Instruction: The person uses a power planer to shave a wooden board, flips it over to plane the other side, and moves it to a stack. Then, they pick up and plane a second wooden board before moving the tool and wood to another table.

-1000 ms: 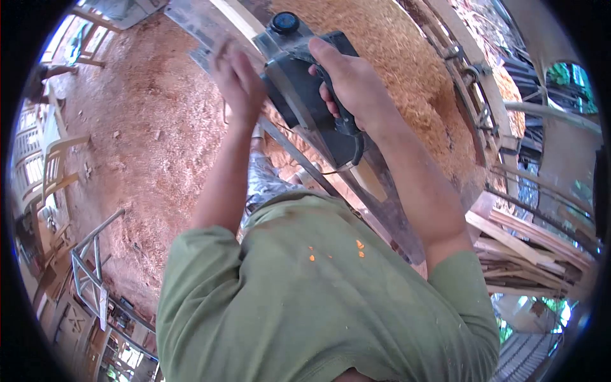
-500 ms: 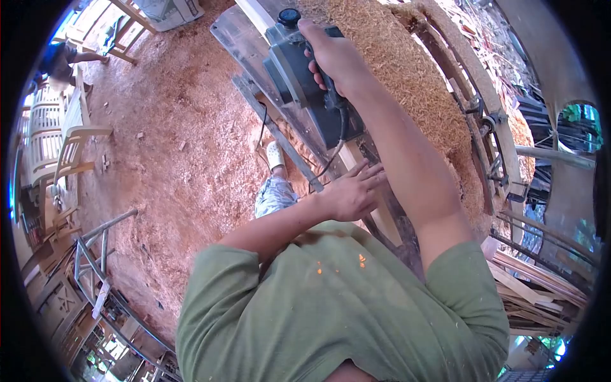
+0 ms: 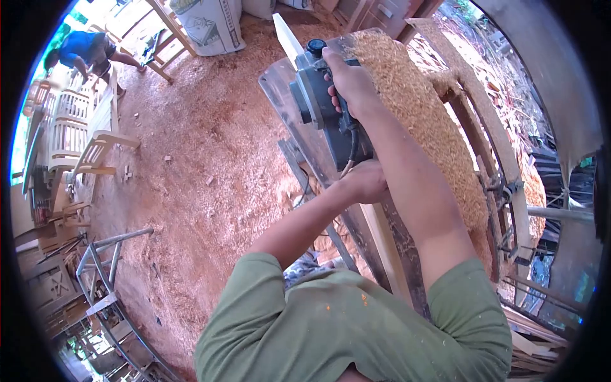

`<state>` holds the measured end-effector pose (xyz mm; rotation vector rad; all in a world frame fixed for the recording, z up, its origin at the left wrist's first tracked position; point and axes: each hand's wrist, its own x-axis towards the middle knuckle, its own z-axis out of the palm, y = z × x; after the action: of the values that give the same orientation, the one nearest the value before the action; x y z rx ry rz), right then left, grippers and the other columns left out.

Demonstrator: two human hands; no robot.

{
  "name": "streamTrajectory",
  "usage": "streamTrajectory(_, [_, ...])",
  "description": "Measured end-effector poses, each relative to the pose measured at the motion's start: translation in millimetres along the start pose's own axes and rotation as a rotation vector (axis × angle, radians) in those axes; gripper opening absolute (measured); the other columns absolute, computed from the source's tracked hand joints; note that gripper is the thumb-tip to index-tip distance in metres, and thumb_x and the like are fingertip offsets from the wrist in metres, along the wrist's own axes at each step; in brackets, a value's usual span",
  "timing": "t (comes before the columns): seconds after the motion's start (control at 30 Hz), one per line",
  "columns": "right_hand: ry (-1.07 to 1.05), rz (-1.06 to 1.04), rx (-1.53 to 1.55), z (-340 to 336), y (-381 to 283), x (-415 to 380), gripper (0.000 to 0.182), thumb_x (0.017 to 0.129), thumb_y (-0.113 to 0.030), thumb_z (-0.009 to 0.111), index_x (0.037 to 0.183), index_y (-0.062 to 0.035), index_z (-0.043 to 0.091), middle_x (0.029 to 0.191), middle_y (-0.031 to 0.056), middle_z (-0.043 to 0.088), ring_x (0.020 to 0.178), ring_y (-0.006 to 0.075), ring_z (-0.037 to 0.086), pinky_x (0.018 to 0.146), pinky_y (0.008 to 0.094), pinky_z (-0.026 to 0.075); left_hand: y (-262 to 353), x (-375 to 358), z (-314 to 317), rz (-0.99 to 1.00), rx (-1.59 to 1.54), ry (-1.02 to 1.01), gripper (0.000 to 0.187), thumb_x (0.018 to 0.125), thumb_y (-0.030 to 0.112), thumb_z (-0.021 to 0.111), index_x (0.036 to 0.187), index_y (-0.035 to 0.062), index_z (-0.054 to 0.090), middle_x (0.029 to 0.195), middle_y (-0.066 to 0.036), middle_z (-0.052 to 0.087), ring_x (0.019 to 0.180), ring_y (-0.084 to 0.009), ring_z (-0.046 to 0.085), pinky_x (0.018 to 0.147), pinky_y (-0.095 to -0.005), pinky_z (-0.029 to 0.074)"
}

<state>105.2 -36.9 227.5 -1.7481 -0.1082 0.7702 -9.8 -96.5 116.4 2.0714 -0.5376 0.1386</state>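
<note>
My right hand (image 3: 350,83) is wrapped round the handle of a dark power planer (image 3: 334,121), which rests on a long pale wooden board (image 3: 385,245). The board's far end sticks out past the tool's front knob. Close behind the planer is my left hand (image 3: 369,181), by the board and the tool's cord; its fingers are hidden under my right forearm. Beneath the board lies a worn bench top (image 3: 280,86).
Wood shavings (image 3: 420,121) are heaped right of the bench. A metal frame (image 3: 105,245) stands at left. Wooden chairs (image 3: 95,153) and a bent-over person (image 3: 89,51) are at the upper left. White sacks (image 3: 207,25) stand at the top.
The view has shifted, showing more of the person and sacks at the top. My left hand has moved in behind the planer, and its fingers, spread before, are now out of sight.
</note>
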Motion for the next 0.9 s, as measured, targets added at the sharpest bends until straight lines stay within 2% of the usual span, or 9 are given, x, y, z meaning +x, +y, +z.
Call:
streamTrajectory(0.07, [-0.005, -0.008, -0.002, 9.1, -10.0, 19.1, 0.062, 0.087, -0.063, 0.06, 0.08, -0.0018, 0.06, 0.061, 0.0052, 0.053, 0.044, 0.0161, 0.049, 0.041, 0.0321, 0.041, -4.2, 7.7, -12.9, -0.274, -0.003, -0.158, 0.034, 0.083, 0.019, 0.062, 0.116, 0.0115, 0.064, 0.111, -0.015, 0.065, 0.108, -0.0337, 0.061, 0.101, -0.0499, 0.042])
streamTrajectory(0.1, [-0.007, -0.005, -0.009, 13.6, -16.2, 29.2, 0.062, 0.087, -0.064, 0.059, 0.08, -0.0022, 0.059, 0.061, 0.0051, 0.053, 0.044, 0.0161, 0.049, 0.042, 0.0322, 0.041, -12.8, 7.9, -14.3, -0.275, 0.002, -0.154, 0.034, 0.083, 0.019, 0.062, 0.116, 0.0115, 0.064, 0.111, -0.015, 0.065, 0.108, -0.0337, 0.061, 0.101, -0.0499, 0.042])
streamTrajectory(0.17, [-0.015, -0.002, -0.018, 21.9, -27.5, 48.7, 0.062, 0.087, -0.064, 0.059, 0.079, -0.0026, 0.059, 0.061, 0.0049, 0.053, 0.044, 0.0161, 0.049, 0.042, 0.0324, 0.041, -32.9, 4.5, -9.3, -0.066, 0.167, 0.085, 0.03, 0.083, 0.02, 0.059, 0.111, 0.0127, 0.066, 0.108, -0.013, 0.068, 0.104, -0.0295, 0.064, 0.104, -0.0531, 0.037])
streamTrajectory(0.27, [-0.005, 0.015, -0.015, 34.3, -40.0, 76.1, 0.061, 0.086, -0.064, 0.06, 0.077, -0.004, 0.057, 0.062, 0.0045, 0.053, 0.046, 0.016, 0.05, 0.043, 0.0325, 0.041, -44.0, 1.3, -1.1, -0.105, 0.348, 0.06, 0.025, 0.083, 0.022, 0.057, 0.104, 0.0132, 0.068, 0.103, -0.01, 0.069, 0.104, -0.0244, 0.065, 0.105, -0.0525, 0.034])
streamTrajectory(0.3, [-0.012, 0.004, -0.011, 38.0, -43.2, 86.5, 0.061, 0.086, -0.064, 0.06, 0.076, -0.0044, 0.056, 0.062, 0.0043, 0.053, 0.046, 0.0159, 0.05, 0.043, 0.0327, 0.041, -40.0, -0.1, -0.8, -0.05, 0.425, 0.13, 0.021, 0.083, 0.025, 0.057, 0.096, 0.0128, 0.068, 0.097, -0.009, 0.068, 0.1, -0.0239, 0.064, 0.102, -0.0469, 0.036])
streamTrajectory(0.4, [-0.017, -0.022, -0.005, 51.5, -58.4, 116.5, 0.06, 0.085, -0.064, 0.06, 0.075, -0.0048, 0.055, 0.062, 0.0042, 0.052, 0.046, 0.016, 0.049, 0.044, 0.0332, 0.041, -46.7, 1.2, 2.0, -0.05, 0.348, 0.137, 0.02, 0.084, 0.027, 0.056, 0.092, 0.011, 0.066, 0.094, -0.01, 0.066, 0.097, -0.026, 0.063, 0.099, -0.0447, 0.037])
streamTrajectory(0.43, [-0.013, -0.038, -0.006, 55.7, -63.3, 125.8, 0.06, 0.085, -0.064, 0.06, 0.074, -0.0046, 0.054, 0.062, 0.0044, 0.052, 0.046, 0.016, 0.049, 0.044, 0.0335, 0.041, -47.4, 1.4, 1.8, 0.031, 0.376, 0.242, 0.02, 0.085, 0.028, 0.056, 0.087, 0.0094, 0.064, 0.09, -0.009, 0.065, 0.093, -0.0265, 0.061, 0.095, -0.0443, 0.039])
streamTrajectory(0.73, [0.011, -0.144, 0.024, 101.6, -103.5, 208.0, 0.061, 0.085, -0.063, 0.063, 0.074, -0.0027, 0.056, 0.063, 0.0064, 0.055, 0.047, 0.0158, 0.052, 0.044, 0.034, 0.042, -46.9, -2.5, -1.3, -0.021, 0.324, 0.149, 0.021, 0.088, 0.027, 0.055, 0.075, 0.0106, 0.06, 0.082, -0.008, 0.06, 0.084, -0.0246, 0.057, 0.084, -0.0405, 0.039])
streamTrajectory(0.9, [0.055, -0.177, -0.008, 126.2, -126.1, 245.8, 0.064, 0.083, -0.064, 0.064, 0.076, -0.001, 0.06, 0.063, 0.0064, 0.057, 0.047, 0.0151, 0.053, 0.045, 0.0335, 0.044, -43.6, -3.5, 4.4, -0.027, 0.271, 0.233, 0.023, 0.085, 0.028, 0.058, 0.071, 0.0102, 0.06, 0.08, -0.008, 0.059, 0.082, -0.0246, 0.055, 0.082, -0.0395, 0.038])
